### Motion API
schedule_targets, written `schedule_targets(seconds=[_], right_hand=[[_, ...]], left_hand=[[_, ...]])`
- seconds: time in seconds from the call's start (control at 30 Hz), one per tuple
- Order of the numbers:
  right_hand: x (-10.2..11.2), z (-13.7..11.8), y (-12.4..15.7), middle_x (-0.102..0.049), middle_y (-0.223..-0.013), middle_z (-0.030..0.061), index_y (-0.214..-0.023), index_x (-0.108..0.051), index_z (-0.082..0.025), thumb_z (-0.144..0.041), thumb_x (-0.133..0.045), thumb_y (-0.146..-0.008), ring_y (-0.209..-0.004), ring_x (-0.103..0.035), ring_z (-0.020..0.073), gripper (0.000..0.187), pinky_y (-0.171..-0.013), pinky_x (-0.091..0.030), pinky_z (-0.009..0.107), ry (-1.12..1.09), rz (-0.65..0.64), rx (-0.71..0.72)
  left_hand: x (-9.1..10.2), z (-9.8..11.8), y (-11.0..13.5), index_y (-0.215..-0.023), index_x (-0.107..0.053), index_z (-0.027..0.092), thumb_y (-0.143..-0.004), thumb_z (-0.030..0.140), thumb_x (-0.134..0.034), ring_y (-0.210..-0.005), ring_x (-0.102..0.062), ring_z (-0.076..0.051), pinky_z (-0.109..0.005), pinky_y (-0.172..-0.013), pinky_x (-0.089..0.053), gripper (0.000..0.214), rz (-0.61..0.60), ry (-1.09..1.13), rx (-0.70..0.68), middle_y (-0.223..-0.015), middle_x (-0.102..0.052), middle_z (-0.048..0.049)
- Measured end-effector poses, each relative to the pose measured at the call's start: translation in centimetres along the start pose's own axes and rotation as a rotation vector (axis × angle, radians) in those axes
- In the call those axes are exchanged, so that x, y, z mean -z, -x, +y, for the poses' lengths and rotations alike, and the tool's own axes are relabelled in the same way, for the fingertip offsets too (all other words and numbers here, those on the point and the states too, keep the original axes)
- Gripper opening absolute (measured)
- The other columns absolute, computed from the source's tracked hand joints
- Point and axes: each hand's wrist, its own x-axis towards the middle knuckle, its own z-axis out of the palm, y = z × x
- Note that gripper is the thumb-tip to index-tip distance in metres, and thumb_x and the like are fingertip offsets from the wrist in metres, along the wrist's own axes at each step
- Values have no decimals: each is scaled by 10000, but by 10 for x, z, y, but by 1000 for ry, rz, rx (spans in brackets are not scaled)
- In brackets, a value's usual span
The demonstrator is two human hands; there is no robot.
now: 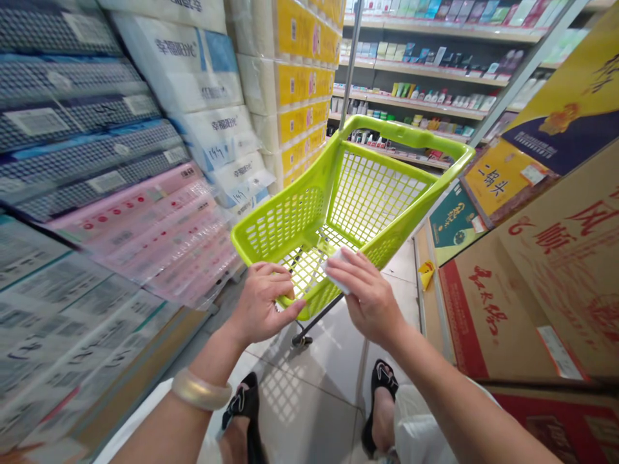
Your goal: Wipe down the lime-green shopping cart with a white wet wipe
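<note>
A lime-green plastic shopping cart basket with grid walls stands in front of me, its raised handle at the far end. My left hand grips the near rim, fingers curled over the inside and thumb along the edge. A gold bangle circles that wrist. In my right hand is a folded white tissue, pressed under the fingers at the near right rim; part of it is hidden. Nothing lies in the visible part of the basket.
Stacked tissue packs line the left side, with pink packs lower down. Cardboard cartons stand close on the right. Shelves of small bottles and boxes are at the back. Tiled floor lies underfoot, and a caster shows below the basket.
</note>
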Motion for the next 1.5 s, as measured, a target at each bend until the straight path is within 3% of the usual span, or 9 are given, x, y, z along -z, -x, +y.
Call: schedule_targets(seconds=[0.1, 0.2, 0.4, 0.7, 0.83, 1.03, 1.2, 1.4, 1.5], right_hand=[[0, 0, -2, -660, -1306, 22, -1286, -608, -267, -64, -420, -909, -1366, -472, 202, 467, -1168, -367, 471, 5, -42, 35], [4, 14, -4, -675, -1279, 31, -1252, -632, -270, -54, -422, -898, -1363, -477, 224, 465, -1160, -365, 519, 86, 108, -122], [-5, 2, -6, -665, -1297, 43, -1274, -621, -246, -53, -415, -907, -1384, -450, 213, 463, -1169, -359, 472, 36, 41, -42], [-1, 14, -14, -691, -1252, 42, -1204, -666, -236, -22, -415, -863, -1373, -464, 244, 474, -1169, -333, 528, 139, 178, -182], [-4, 8, -12, -666, -1296, 22, -1226, -650, -235, -48, -411, -897, -1377, -458, 210, 448, -1176, -344, 453, 95, 31, -23], [-1, 18, -13, -674, -1282, 35, -1220, -659, -242, -24, -411, -867, -1387, -445, 235, 483, -1173, -327, 513, 178, 184, -188], [-8, 5, -13, -653, -1316, 35, -1236, -649, -215, -58, -399, -915, -1392, -437, 209, 436, -1173, -350, 441, 117, 33, -21], [2, 22, -14, -680, -1273, 30, -1220, -661, -242, -20, -404, -862, -1386, -444, 233, 493, -1174, -327, 521, 217, 219, -210], [-6, 11, -13, -668, -1291, 52, -1231, -654, -203, -21, -395, -878, -1395, -431, 225, 474, -1171, -347, 483, 173, 169, -120]], left_hand=[[9, -2, -2, -572, -573, 218, -890, 445, -430, -847, -627, -223, -422, -857, -379, 416, -30, -42, 28, -671, -694, -15], [17, 1, -6, -570, -590, 220, -906, 475, -393, -777, -647, -224, -469, -913, -383, 466, -72, -98, 116, -684, -712, -15], [13, 27, -24, -977, -680, 223, -883, 457, -484, -950, -678, -253, -504, -1073, -353, 320, 98, -135, 193, -996, -757, -44], [-3, 62, -42, -1012, -675, 181, -865, 312, -531, -912, -661, -288, -442, -840, -493, 243, 54, -270, 218, -963, -734, -93], [-7, 61, -41, -910, -664, 186, -871, 303, -531, -859, -654, -262, -412, -809, -495, 181, 34, -285, 214, -871, -714, -75], [-6, 56, -39, -872, -664, 188, -892, 323, -520, -882, -655, -240, -392, -829, -497, 199, 70, -271, 149, -877, -713, -71], [-4, 52, -38, -874, -672, 190, -896, 333, -508, -867, -657, -238, -381, -784, -504, 219, 69, -288, 152, -852, -714, -64], [-1, 48, -36, -821, -681, 194, -874, 354, -543, -883, -662, -244, -386, -791, -511, 217, 96, -289, 129, -841, -721, -58], [-1, 47, -35, -823, -681, 194, -870, 352, -546, -871, -668, -245, -394, -795, -511, 213, 108, -295, 124, -836, -725, -54]])
